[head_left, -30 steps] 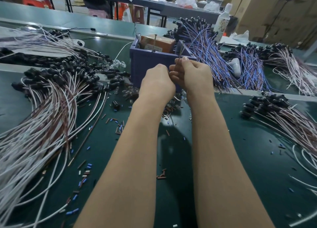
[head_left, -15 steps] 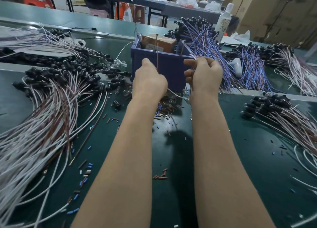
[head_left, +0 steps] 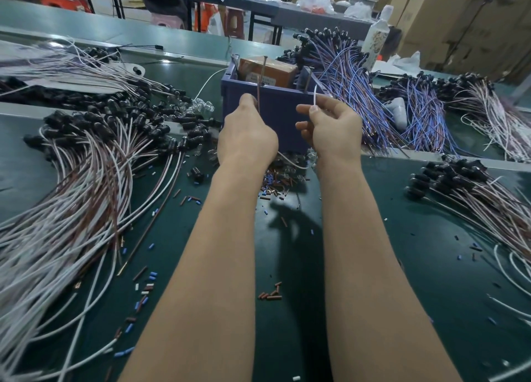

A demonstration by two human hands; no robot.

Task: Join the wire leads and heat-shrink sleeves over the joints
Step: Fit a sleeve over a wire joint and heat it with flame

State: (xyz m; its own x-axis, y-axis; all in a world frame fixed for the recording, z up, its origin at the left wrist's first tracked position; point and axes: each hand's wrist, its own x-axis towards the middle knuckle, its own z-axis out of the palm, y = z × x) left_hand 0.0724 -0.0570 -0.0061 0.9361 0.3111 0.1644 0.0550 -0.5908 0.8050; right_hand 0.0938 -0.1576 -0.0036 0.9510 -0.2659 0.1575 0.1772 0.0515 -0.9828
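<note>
- Head view puts us partway through one joint, as we judge it. Our left hand (head_left: 247,134) has its fingers curled and pinches a thin brown lead (head_left: 258,100), which rises upright in front of the purple bin (head_left: 284,120).
- Our right hand (head_left: 333,128), near the left but not touching it, pinches a white lead (head_left: 315,98) between thumb and forefinger. The other fingers are loosely curled, and the wire sags in a loop below, between our wrists.
- The two lead tips stand apart, so we take this pair as not yet joined. Whether a sleeve already sits on either lead is too small to tell.
- Much stock seems left: a broad fan of white-and-brown wires (head_left: 86,186) on our left and another bundle (head_left: 482,197) on our right.
- Loose sleeves (head_left: 275,182), brown and blue, are heaped at the foot of the bin and scattered over the green mat (head_left: 402,266).
- The blue wires (head_left: 344,74) behind the bin may be finished work, but we cannot tell.
- A second ago our hands were touching, fingers meeting before the bin. Half a second ago they had parted.
- They are now wider apart, and the white lead stands clear above our right thumb. The bin, bundles and sleeves lie as they did.
</note>
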